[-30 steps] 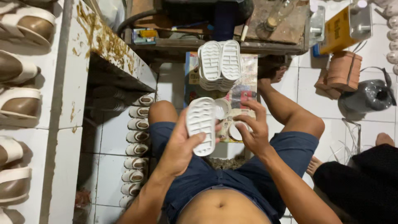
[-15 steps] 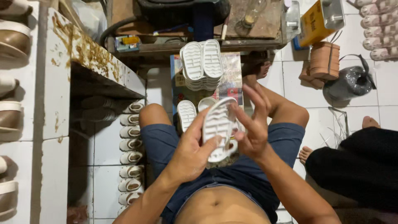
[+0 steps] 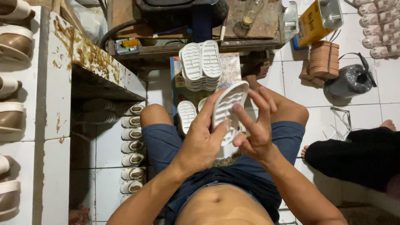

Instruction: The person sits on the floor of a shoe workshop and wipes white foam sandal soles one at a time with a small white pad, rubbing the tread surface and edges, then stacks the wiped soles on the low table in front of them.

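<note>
I hold a white ridged shoe sole [image 3: 228, 106] up over my lap, tread side facing me. My left hand [image 3: 202, 139] grips it along its left edge and underside. My right hand [image 3: 256, 125] touches its right edge with fingers spread and loosely curled. Below the sole, between my knees, lies another white sole [image 3: 186, 115] on a printed sheet. A stack of white soles [image 3: 201, 65] rests further ahead on that sheet.
A glue-stained white tiled shelf [image 3: 50, 83] at left carries brown-and-white sandals [image 3: 14, 48]. A row of finished sandals [image 3: 132, 146] lines the floor beside my left thigh. A wooden bench [image 3: 250, 29], yellow can [image 3: 311, 25], brown insoles [image 3: 325, 58] and another person's dark-clothed leg [image 3: 354, 156] lie right.
The sole has been raised and tilted up to the right. My right hand has moved from its front onto its right edge, and the view has shifted closer.
</note>
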### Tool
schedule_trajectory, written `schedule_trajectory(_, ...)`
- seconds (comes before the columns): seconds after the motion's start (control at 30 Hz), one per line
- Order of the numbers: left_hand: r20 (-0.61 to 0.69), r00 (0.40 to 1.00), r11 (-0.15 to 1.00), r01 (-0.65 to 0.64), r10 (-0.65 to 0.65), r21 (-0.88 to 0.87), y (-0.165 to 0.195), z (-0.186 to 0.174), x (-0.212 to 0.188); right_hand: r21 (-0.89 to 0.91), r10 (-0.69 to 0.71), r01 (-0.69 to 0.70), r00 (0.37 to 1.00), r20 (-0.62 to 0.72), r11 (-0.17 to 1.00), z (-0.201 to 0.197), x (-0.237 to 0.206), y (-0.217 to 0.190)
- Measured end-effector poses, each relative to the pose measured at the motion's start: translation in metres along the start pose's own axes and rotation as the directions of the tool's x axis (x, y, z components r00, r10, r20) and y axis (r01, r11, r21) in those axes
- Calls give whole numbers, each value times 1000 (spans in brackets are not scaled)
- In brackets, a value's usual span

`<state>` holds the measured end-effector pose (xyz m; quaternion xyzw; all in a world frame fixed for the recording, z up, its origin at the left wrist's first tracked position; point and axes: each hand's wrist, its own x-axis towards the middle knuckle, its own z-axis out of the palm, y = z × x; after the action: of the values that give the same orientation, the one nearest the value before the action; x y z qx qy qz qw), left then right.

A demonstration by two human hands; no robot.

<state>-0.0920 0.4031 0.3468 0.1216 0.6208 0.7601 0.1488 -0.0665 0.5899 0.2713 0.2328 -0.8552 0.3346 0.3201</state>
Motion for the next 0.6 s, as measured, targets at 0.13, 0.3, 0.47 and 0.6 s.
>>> schedule_trajectory(0.13,-80,991,990,-114,108,-78,1,3,4,-21,-122,122,993,0,992,-10,-5,-4)
schedule_trajectory(0.3,-125,981,947,-177,148,-268,-3,14,4,19,10,-9,998,-64,1000,-2,2,-21)
schedule_trajectory(0.47,-203,953,914,-278,225,-296,-9,12,5,577,212,-373,921,328,727,5,3,-60)
schedule_trajectory(0.6,-189,965,913,-239,184,-330,-17,4,3,448,363,-373,925,112,813,-1,1,-63)
